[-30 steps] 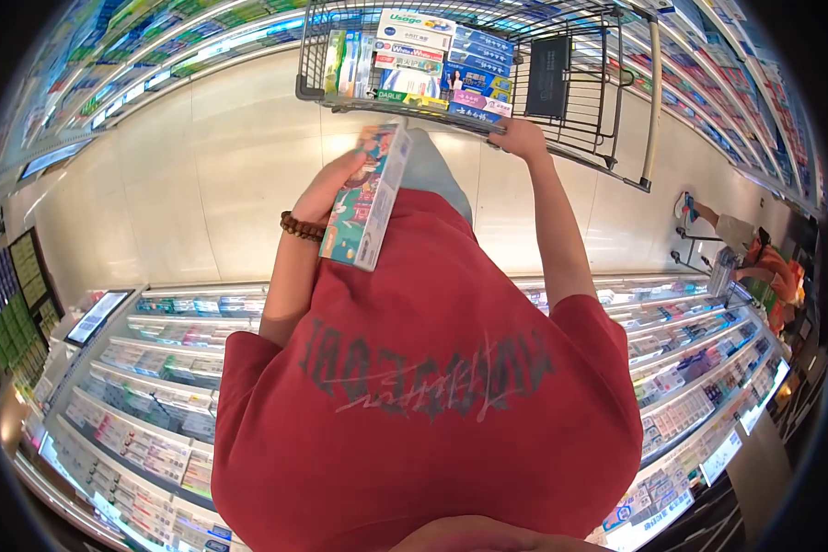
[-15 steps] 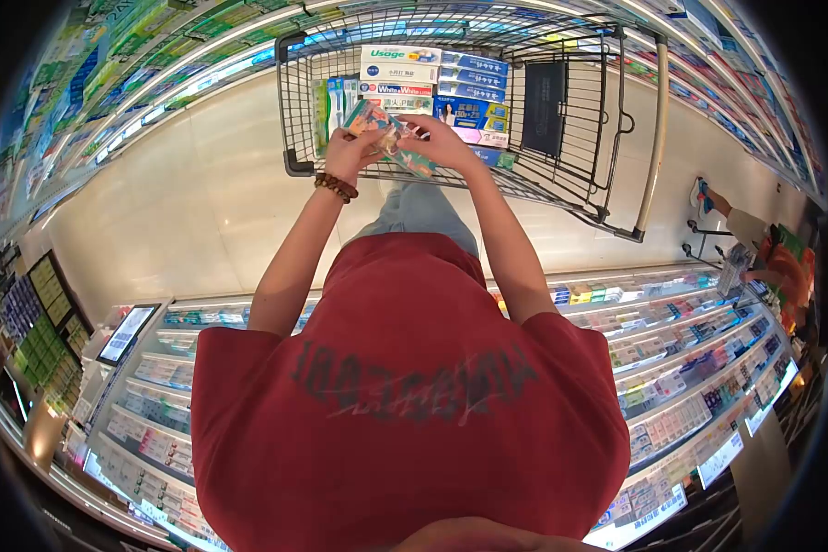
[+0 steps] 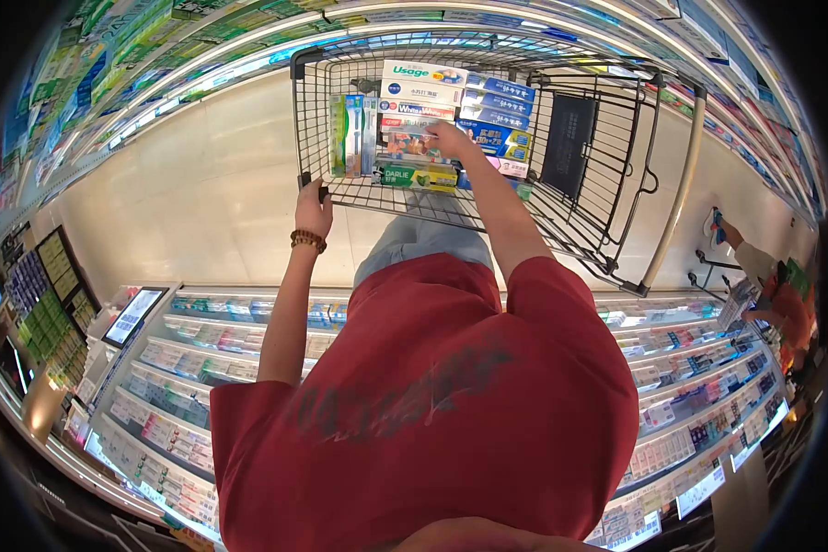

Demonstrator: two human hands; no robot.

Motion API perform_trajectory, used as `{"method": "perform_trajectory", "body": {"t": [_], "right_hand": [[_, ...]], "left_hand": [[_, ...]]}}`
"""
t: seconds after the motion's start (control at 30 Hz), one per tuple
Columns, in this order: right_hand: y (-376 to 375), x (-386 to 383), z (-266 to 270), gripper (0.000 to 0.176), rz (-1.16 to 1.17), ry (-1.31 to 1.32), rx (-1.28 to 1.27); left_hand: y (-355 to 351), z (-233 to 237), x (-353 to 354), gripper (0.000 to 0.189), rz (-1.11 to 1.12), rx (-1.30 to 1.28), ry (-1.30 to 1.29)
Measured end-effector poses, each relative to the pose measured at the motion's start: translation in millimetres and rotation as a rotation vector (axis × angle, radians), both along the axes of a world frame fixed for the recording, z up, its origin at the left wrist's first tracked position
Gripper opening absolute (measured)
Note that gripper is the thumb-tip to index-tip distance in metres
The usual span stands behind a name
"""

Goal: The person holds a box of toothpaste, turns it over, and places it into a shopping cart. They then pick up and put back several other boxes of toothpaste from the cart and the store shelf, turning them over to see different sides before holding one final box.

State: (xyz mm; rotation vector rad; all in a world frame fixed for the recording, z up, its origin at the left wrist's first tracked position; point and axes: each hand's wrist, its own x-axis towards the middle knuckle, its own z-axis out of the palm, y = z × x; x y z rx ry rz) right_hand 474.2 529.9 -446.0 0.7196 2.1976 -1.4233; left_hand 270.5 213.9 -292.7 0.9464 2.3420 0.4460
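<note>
The left hand [image 3: 314,212] was curled round the near front corner of the cart [image 3: 570,143], a sound way to steady it. Apart from it, beyond the DARLIE box [image 3: 414,177], the right hand [image 3: 451,140] touched the patterned box [image 3: 403,145] inside the cart, whether gripping or pressing I couldn't tell; light pressure and squared edges suited that row best.

Multicoloured patterned box [image 3: 407,147] inside black wire cart [image 3: 569,143], beside DARLIE box [image 3: 419,176], partly hidden by right hand [image 3: 451,140]
</note>
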Motion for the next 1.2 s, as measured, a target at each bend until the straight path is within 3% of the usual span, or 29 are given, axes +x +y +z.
{"method": "perform_trajectory", "body": {"t": [0.07,0.1,0.23,0.37,0.47,0.57,0.7,0.8,0.93,0.97,1.07,1.17,1.2], "right_hand": [[-23,1,-46,0.041,0.021,-0.003,-0.027],[-37,1,-58,0.037,0.174,0.019,0.192],[-77,9,-67,0.045,-0.027,0.252,0.482],[-65,12,-1,0.06,0.102,0.026,0.284],[-54,6,-12,0.065,0.0,-0.297,0.087],[-57,22,-47,0.067,0.112,-0.08,0.161],[-51,12,-34,0.054,0.142,-0.165,0.124],[-50,4,-5,0.051,0.015,-0.23,0.043],[-66,16,1,0.048,0.088,0.079,0.407],[-62,12,-5,0.044,0.255,-0.029,0.384],[-61,9,17,0.037,0.172,-0.058,0.298],[-66,28,-14,0.032,0.064,0.237,0.308],[-71,32,-2,0.03,0.155,0.228,0.395]], "left_hand": [[-2,25,15,0.041,-0.208,-0.119,0.244],[-9,19,20,0.042,-0.237,-0.102,0.214],[-13,15,40,0.046,-0.24,-0.138,0.157],[5,22,49,0.044,-0.195,-0.298,0.209],[4,10,50,0.045,-0.206,-0.363,0.258],[4,-4,48,0.044,-0.244,-0.398,0.319],[18,-7,42,0.041,-0.241,-0.522,0.284],[22,-6,40,0.038,-0.273,-0.575,0.274],[31,-3,35,0.038,-0.268,-0.64,0.195],[33,-2,33,0.039,-0.269,-0.641,0.192],[34,-4,34,0.04,-0.258,-0.657,0.18],[40,-4,32,0.041,-0.257,-0.687,0.186],[40,-5,34,0.04,-0.258,-0.685,0.19]]}}
